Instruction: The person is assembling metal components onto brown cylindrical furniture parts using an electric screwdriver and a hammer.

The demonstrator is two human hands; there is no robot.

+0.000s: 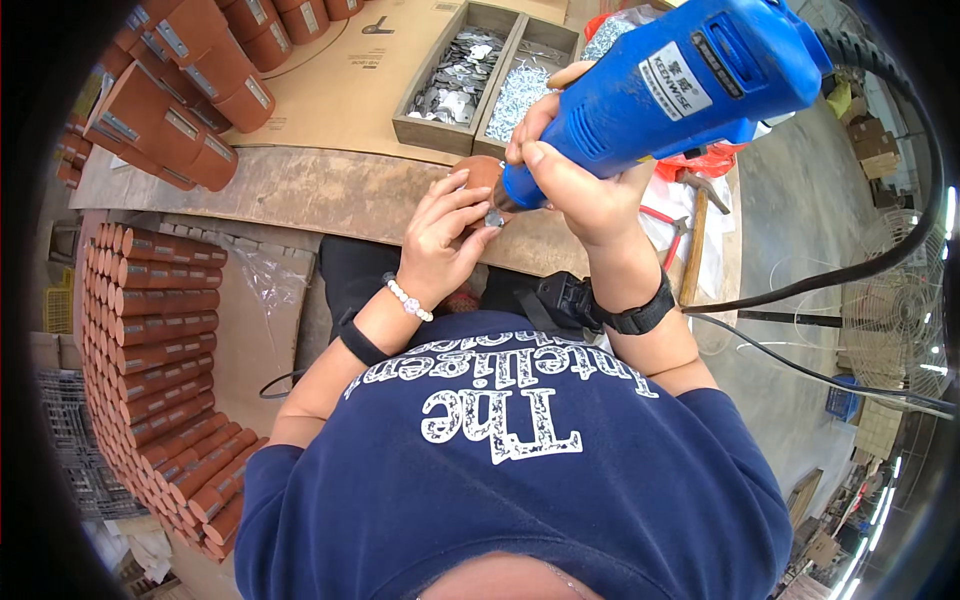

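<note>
My right hand is wrapped round a blue corded power tool with a dark tapered nose. The tool slants down to the left, its nose at a terracotta-coloured cylindrical piece by the bench edge. Closed on that piece, my left hand has its thumb and fingers around a small grey metal part beside the nose. Fingers and tool hide most of the piece, and the exact contact at the tip does not show.
A wooden box holds grey metal plates and small silvery parts. Similar terracotta-coloured pieces stand at the far left, with a tall stack below them. A hammer and red-handled pliers lie right. The tool's black cable loops rightward.
</note>
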